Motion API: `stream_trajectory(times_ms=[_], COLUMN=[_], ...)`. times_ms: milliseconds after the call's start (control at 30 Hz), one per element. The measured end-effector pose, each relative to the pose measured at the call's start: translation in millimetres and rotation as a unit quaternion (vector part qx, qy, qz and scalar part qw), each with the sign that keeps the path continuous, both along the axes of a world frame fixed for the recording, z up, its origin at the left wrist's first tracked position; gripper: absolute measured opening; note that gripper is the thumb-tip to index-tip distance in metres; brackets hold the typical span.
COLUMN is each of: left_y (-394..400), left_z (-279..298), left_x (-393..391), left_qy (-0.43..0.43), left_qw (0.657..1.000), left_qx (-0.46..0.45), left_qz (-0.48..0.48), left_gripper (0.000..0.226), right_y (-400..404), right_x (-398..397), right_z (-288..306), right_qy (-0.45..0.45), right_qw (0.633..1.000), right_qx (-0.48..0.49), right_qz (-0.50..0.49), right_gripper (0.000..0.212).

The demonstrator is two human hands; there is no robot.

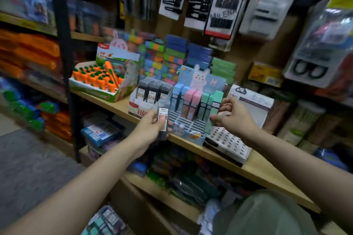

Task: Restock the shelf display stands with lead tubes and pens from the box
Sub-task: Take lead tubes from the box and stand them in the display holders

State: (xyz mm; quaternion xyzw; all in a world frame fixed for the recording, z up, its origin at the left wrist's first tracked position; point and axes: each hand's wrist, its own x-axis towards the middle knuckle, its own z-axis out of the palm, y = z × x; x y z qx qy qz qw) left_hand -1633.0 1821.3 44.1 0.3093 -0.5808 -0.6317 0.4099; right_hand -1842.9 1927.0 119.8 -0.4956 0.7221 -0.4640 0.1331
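— Grey plastic, that lead tube in my left hand: my fingers are wrapped round its lower half, label facing me, held upright just in front of the shelf edge.

— And your other hand?

— My right hand pinches a mint-green tube by its side, just ahead of my fingertips, at the right corner of the bunny display stand. Whether its foot is already seated in a slot, I can't tell; the blur hides it.

— So how do you finish the step cleanly?

— I'd keep the green one vertical, line its base over an open slot beyond my thumb, and push straight down so it doesn't knock the pink and blue tubes standing just behind my knuckles. Then let go only once it stands by itself.

— And the grey one?

— It belongs, I judge, with its matching grey tubes in the white carton stand, just beyond my left fingertips. Same label orientation, slid in from above.
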Motion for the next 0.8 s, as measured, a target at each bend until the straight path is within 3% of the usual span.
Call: stream_trajectory(times_ms=[233, 400, 800], left_y=[-4.9, -14.1, -25.3], left_z=[12.9, 4.0, -14.8], left_x=[-10.5, -11.7, -4.0], left_qy=[0.018, 0.007, -0.001], left_qw=[0.999, 1.000, 0.999], left_qx=[-0.036, -0.027, 0.023], left_qz=[-0.006, 0.003, 0.025], left_gripper=[0.013, 0.014, 0.017], right_y=[-24.3, -44.5, -63.1], right_x=[-9.4, -8.1, -2.8], right_z=[5.9, -1.2, -11.3], right_qy=[0.084, 0.204, 0.223], right_qw=[0.996, 0.976, 0.970], right_qx=[-0.025, -0.002, 0.049], right_qz=[-0.031, -0.075, -0.080], right_gripper=[0.020, 0.015, 0.014])
